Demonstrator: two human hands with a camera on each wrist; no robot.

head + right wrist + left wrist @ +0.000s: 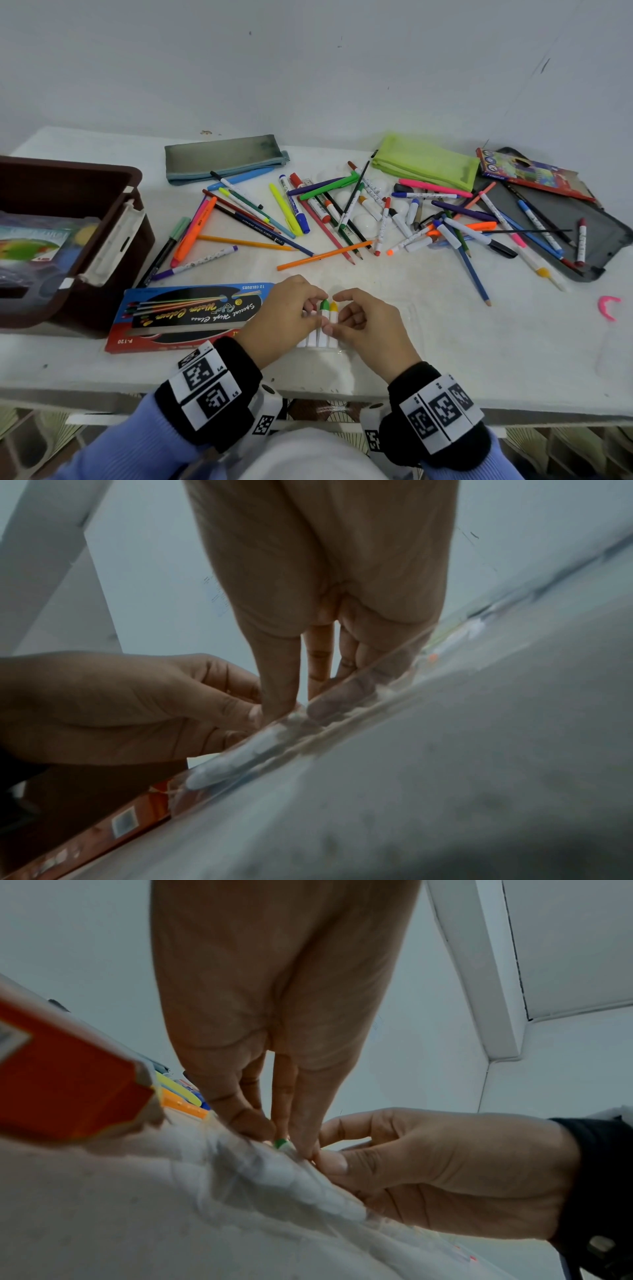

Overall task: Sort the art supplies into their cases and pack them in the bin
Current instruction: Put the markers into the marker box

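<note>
- The left hand [287, 317] has its fingers curled down onto a clear sleeve [320, 339] of white markers at the near edge of the table [479, 342], pinching at the green-capped marker [324, 305].
- The right hand [368, 322] meets it from the other side, thumb and fingers curled and pinching the same sleeve by the yellow-capped marker [334, 307]; the two thumbs touch.
- In the right wrist view the fingers [337, 699] press into the clear plastic.
- A red and blue watercolour box [185, 317] lies flat just left of the hands.
- A brown bin [102, 219] stands at the left end, with cases already inside.
- A loose heap of pens and pencils [342, 212] covers the table's middle.
- Behind it lie a grey pouch [224, 156] and a green pouch [428, 161]; a dark tray [582, 219] and a pencil box [524, 171] lie at the right.
- The wall [308, 61] behind is plain white.
</note>
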